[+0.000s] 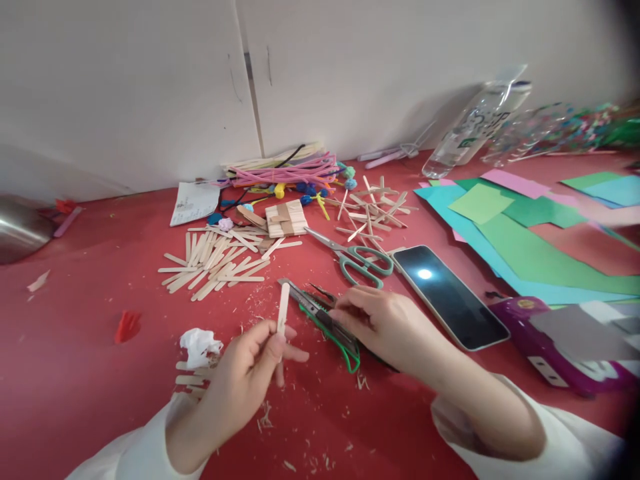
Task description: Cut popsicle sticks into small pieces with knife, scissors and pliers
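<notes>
A wooden craft stick [283,308] stands upright between the thumb and fingers of my left hand [250,363], its rounded top end pointing away. My right hand [377,320] is closed over a utility knife [313,305], fingers curled at its handle. The knife's blade end points to the far left, and part of its body is hidden under the hand. Beneath the knife lies a green-handled tool [353,360], mostly covered. Just beyond are scissors [367,263] with grey-green handles. Wood shavings [265,417] are scattered on the red table [390,427] around both hands.
Loose craft sticks [210,263] are heaped beyond my left hand, beside a banded stick bundle [286,219]. Pipe cleaners [285,170] lie by the wall. To the right are a phone [450,297], a purple device [550,360], coloured paper [530,247] and a bottle [470,127].
</notes>
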A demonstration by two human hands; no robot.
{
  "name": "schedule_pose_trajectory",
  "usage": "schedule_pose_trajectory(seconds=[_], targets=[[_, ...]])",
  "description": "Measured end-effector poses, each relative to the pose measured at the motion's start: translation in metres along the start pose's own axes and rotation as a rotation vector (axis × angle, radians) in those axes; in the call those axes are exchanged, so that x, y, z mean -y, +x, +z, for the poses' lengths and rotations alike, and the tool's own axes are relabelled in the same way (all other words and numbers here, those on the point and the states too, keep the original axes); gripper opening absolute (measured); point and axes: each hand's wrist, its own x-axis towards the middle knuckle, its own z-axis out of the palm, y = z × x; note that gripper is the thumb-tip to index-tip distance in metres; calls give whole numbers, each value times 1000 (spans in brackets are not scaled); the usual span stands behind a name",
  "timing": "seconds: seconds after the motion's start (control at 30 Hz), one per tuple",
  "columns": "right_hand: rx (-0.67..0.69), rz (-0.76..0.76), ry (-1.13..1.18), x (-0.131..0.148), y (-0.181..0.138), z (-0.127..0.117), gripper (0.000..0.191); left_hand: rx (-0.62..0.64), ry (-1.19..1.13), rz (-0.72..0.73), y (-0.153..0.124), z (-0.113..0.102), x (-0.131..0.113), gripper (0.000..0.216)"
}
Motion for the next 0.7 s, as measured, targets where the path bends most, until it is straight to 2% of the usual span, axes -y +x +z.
schedule_pose_trajectory(seconds=[0.07, 0.2, 0.33, 0.37, 0.43, 0.47, 0.57, 0.7], targets=[[18, -41, -113, -1, 0, 4, 13, -34, -82, -28, 2, -1, -1, 36], [66, -126, -296, 11, -3, 16, 14, -79, -144, -16, 6, -1, -2, 39], [120, -119, -196, 6, 1, 11, 13, -87, -178, -17, 8, -2, -1, 39], [103, -93, -139, -1, 4, 7, 13, -82, -185, -23, 8, -3, -1, 40], [-87, 67, -205, -18, 14, -2, 17, -72, -196, -32, 8, -3, -1, 41], [-132, 130, -234, -27, 19, -5, 20, -68, -199, -34, 9, -3, -2, 41], [-146, 229, -243, -48, 30, -8, 29, -55, -207, -38, 9, -2, -2, 41], [-114, 282, -139, -55, 35, -5, 29, -72, -168, -6, 8, -2, 0, 37]])
